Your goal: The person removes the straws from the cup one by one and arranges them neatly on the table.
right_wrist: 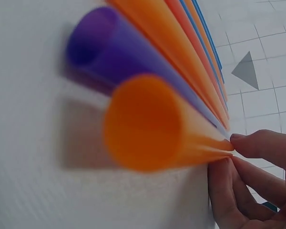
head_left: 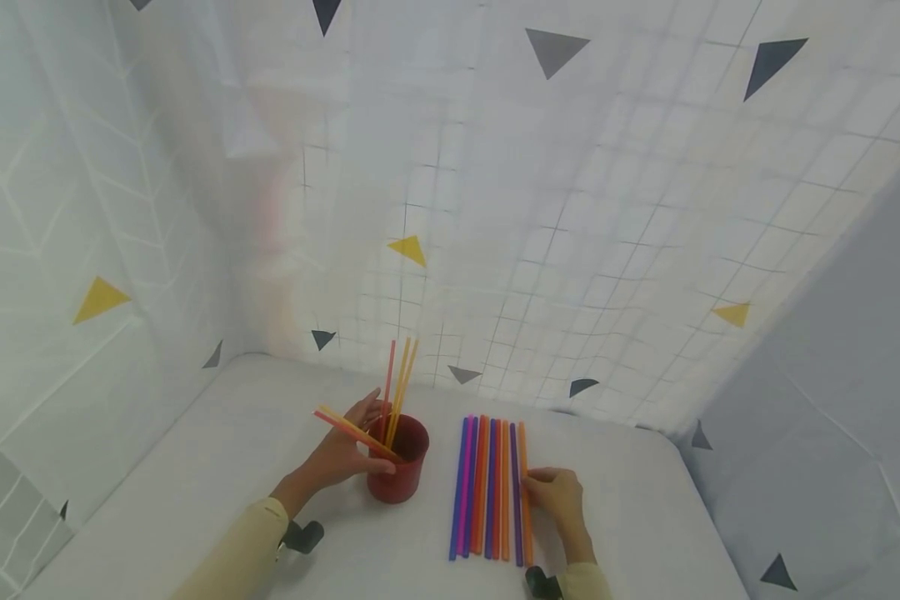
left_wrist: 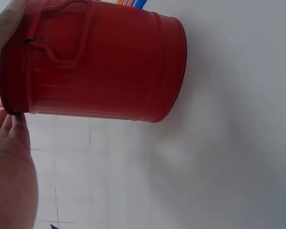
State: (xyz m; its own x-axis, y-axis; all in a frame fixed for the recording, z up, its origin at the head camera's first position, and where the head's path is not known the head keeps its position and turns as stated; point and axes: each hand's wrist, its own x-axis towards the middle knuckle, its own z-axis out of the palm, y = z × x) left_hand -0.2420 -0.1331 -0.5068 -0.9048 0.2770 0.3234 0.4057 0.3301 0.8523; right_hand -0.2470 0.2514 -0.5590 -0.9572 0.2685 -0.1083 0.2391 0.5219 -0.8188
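Red cup [head_left: 398, 468] steadied by left hand [head_left: 345, 454], fingers curled round its side so straws don't tip it. Right hand [head_left: 558, 496] fingertips [right_wrist: 238, 143] pinch outermost orange straw [head_left: 523, 487], row [head_left: 487, 487] just beside.

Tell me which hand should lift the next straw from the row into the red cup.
Likely the right hand: its fingertips already pinch the outermost orange straw of the row. The left hand is busy steadying the red cup.
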